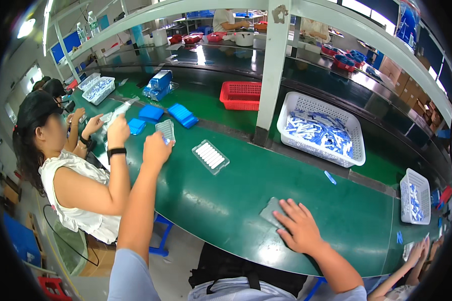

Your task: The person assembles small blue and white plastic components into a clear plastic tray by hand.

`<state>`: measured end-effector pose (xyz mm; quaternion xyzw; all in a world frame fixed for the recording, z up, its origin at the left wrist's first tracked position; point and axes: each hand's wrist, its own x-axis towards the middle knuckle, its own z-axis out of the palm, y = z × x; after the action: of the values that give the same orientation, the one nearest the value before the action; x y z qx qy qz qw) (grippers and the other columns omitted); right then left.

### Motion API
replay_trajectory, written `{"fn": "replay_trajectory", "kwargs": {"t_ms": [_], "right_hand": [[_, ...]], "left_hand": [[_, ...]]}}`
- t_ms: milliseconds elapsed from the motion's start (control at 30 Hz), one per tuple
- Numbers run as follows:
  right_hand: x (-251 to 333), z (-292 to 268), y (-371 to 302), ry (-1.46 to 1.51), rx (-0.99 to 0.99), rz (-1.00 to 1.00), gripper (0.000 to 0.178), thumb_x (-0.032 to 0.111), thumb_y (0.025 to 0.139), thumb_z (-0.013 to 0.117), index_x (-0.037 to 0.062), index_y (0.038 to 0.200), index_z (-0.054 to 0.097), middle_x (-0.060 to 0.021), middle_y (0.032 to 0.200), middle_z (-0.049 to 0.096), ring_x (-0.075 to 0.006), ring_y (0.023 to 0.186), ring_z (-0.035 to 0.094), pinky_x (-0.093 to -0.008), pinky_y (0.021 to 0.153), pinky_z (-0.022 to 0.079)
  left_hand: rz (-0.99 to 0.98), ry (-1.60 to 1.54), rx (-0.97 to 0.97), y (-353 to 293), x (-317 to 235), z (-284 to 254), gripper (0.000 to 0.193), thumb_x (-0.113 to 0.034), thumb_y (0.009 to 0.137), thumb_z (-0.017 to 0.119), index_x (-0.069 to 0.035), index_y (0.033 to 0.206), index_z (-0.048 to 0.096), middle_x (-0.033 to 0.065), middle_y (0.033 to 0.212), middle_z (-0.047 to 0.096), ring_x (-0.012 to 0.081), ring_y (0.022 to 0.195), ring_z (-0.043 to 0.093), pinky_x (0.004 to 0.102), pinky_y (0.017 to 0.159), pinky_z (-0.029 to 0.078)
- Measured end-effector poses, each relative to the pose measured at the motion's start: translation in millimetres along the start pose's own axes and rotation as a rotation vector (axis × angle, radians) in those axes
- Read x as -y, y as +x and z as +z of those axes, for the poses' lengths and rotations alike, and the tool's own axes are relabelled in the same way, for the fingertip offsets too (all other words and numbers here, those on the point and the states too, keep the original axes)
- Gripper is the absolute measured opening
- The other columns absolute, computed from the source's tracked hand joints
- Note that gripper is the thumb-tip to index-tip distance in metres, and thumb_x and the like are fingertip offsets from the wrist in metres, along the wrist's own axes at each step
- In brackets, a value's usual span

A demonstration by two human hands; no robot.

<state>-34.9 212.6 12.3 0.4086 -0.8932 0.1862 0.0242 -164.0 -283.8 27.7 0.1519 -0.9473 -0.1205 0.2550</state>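
Up at ten o'clock the left hand (157,148) reaches out over the green bench (221,200), fingers clamped on a clear tray (166,130) held on edge. Down at five o'clock the right hand (299,228) lies flat with fingers apart on a grey sheet (269,211) that rests on the bench. Between the two hands, near the centre, one more clear tray (210,157) lies flat with a row of white pieces in it. Two white baskets hold loose blue and white pieces: a large one (322,129) at two o'clock and a smaller one (415,196) at three o'clock. One red basket (241,95) stands at twelve o'clock; what it holds cannot be told. A small pile of blue trays (182,115) sits at eleven o'clock. One loose blue piece (330,177) lies on the bench below the large basket. At nine o'clock a person in a white top (80,190) works beside the left hand.
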Motion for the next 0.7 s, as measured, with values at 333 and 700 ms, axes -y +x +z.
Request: {"fn": "replay_trajectory", "kwargs": {"t_ms": [333,700], "right_hand": [[-10,2,-7,0.037,-0.110,0.124,0.048,0.030,0.091,0.066,0.0158,0.137,0.062,-0.0148,0.154,0.047,-0.0370,0.141,0.045,-0.0536,0.115,0.035],[-20,-7,-14,0.080,-0.176,0.120,0.046,0.023,0.085,0.068,0.0130,0.130,0.065,-0.0145,0.150,0.050,-0.0353,0.137,0.048,-0.0520,0.113,0.036]], "left_hand": [[-0.399,0.283,0.583,84,6,30,0.102,-0.066,0.052,0.091,0.010,0.116,0.070,0.0226,0.122,0.071,0.0333,0.108,0.071,0.0400,0.089,0.059],[-0.407,0.300,0.691,46,15,10,0.064,-0.042,0.048,0.090,0.010,0.082,0.073,0.0234,0.085,0.074,0.0320,0.076,0.074,0.0415,0.069,0.059]]}}
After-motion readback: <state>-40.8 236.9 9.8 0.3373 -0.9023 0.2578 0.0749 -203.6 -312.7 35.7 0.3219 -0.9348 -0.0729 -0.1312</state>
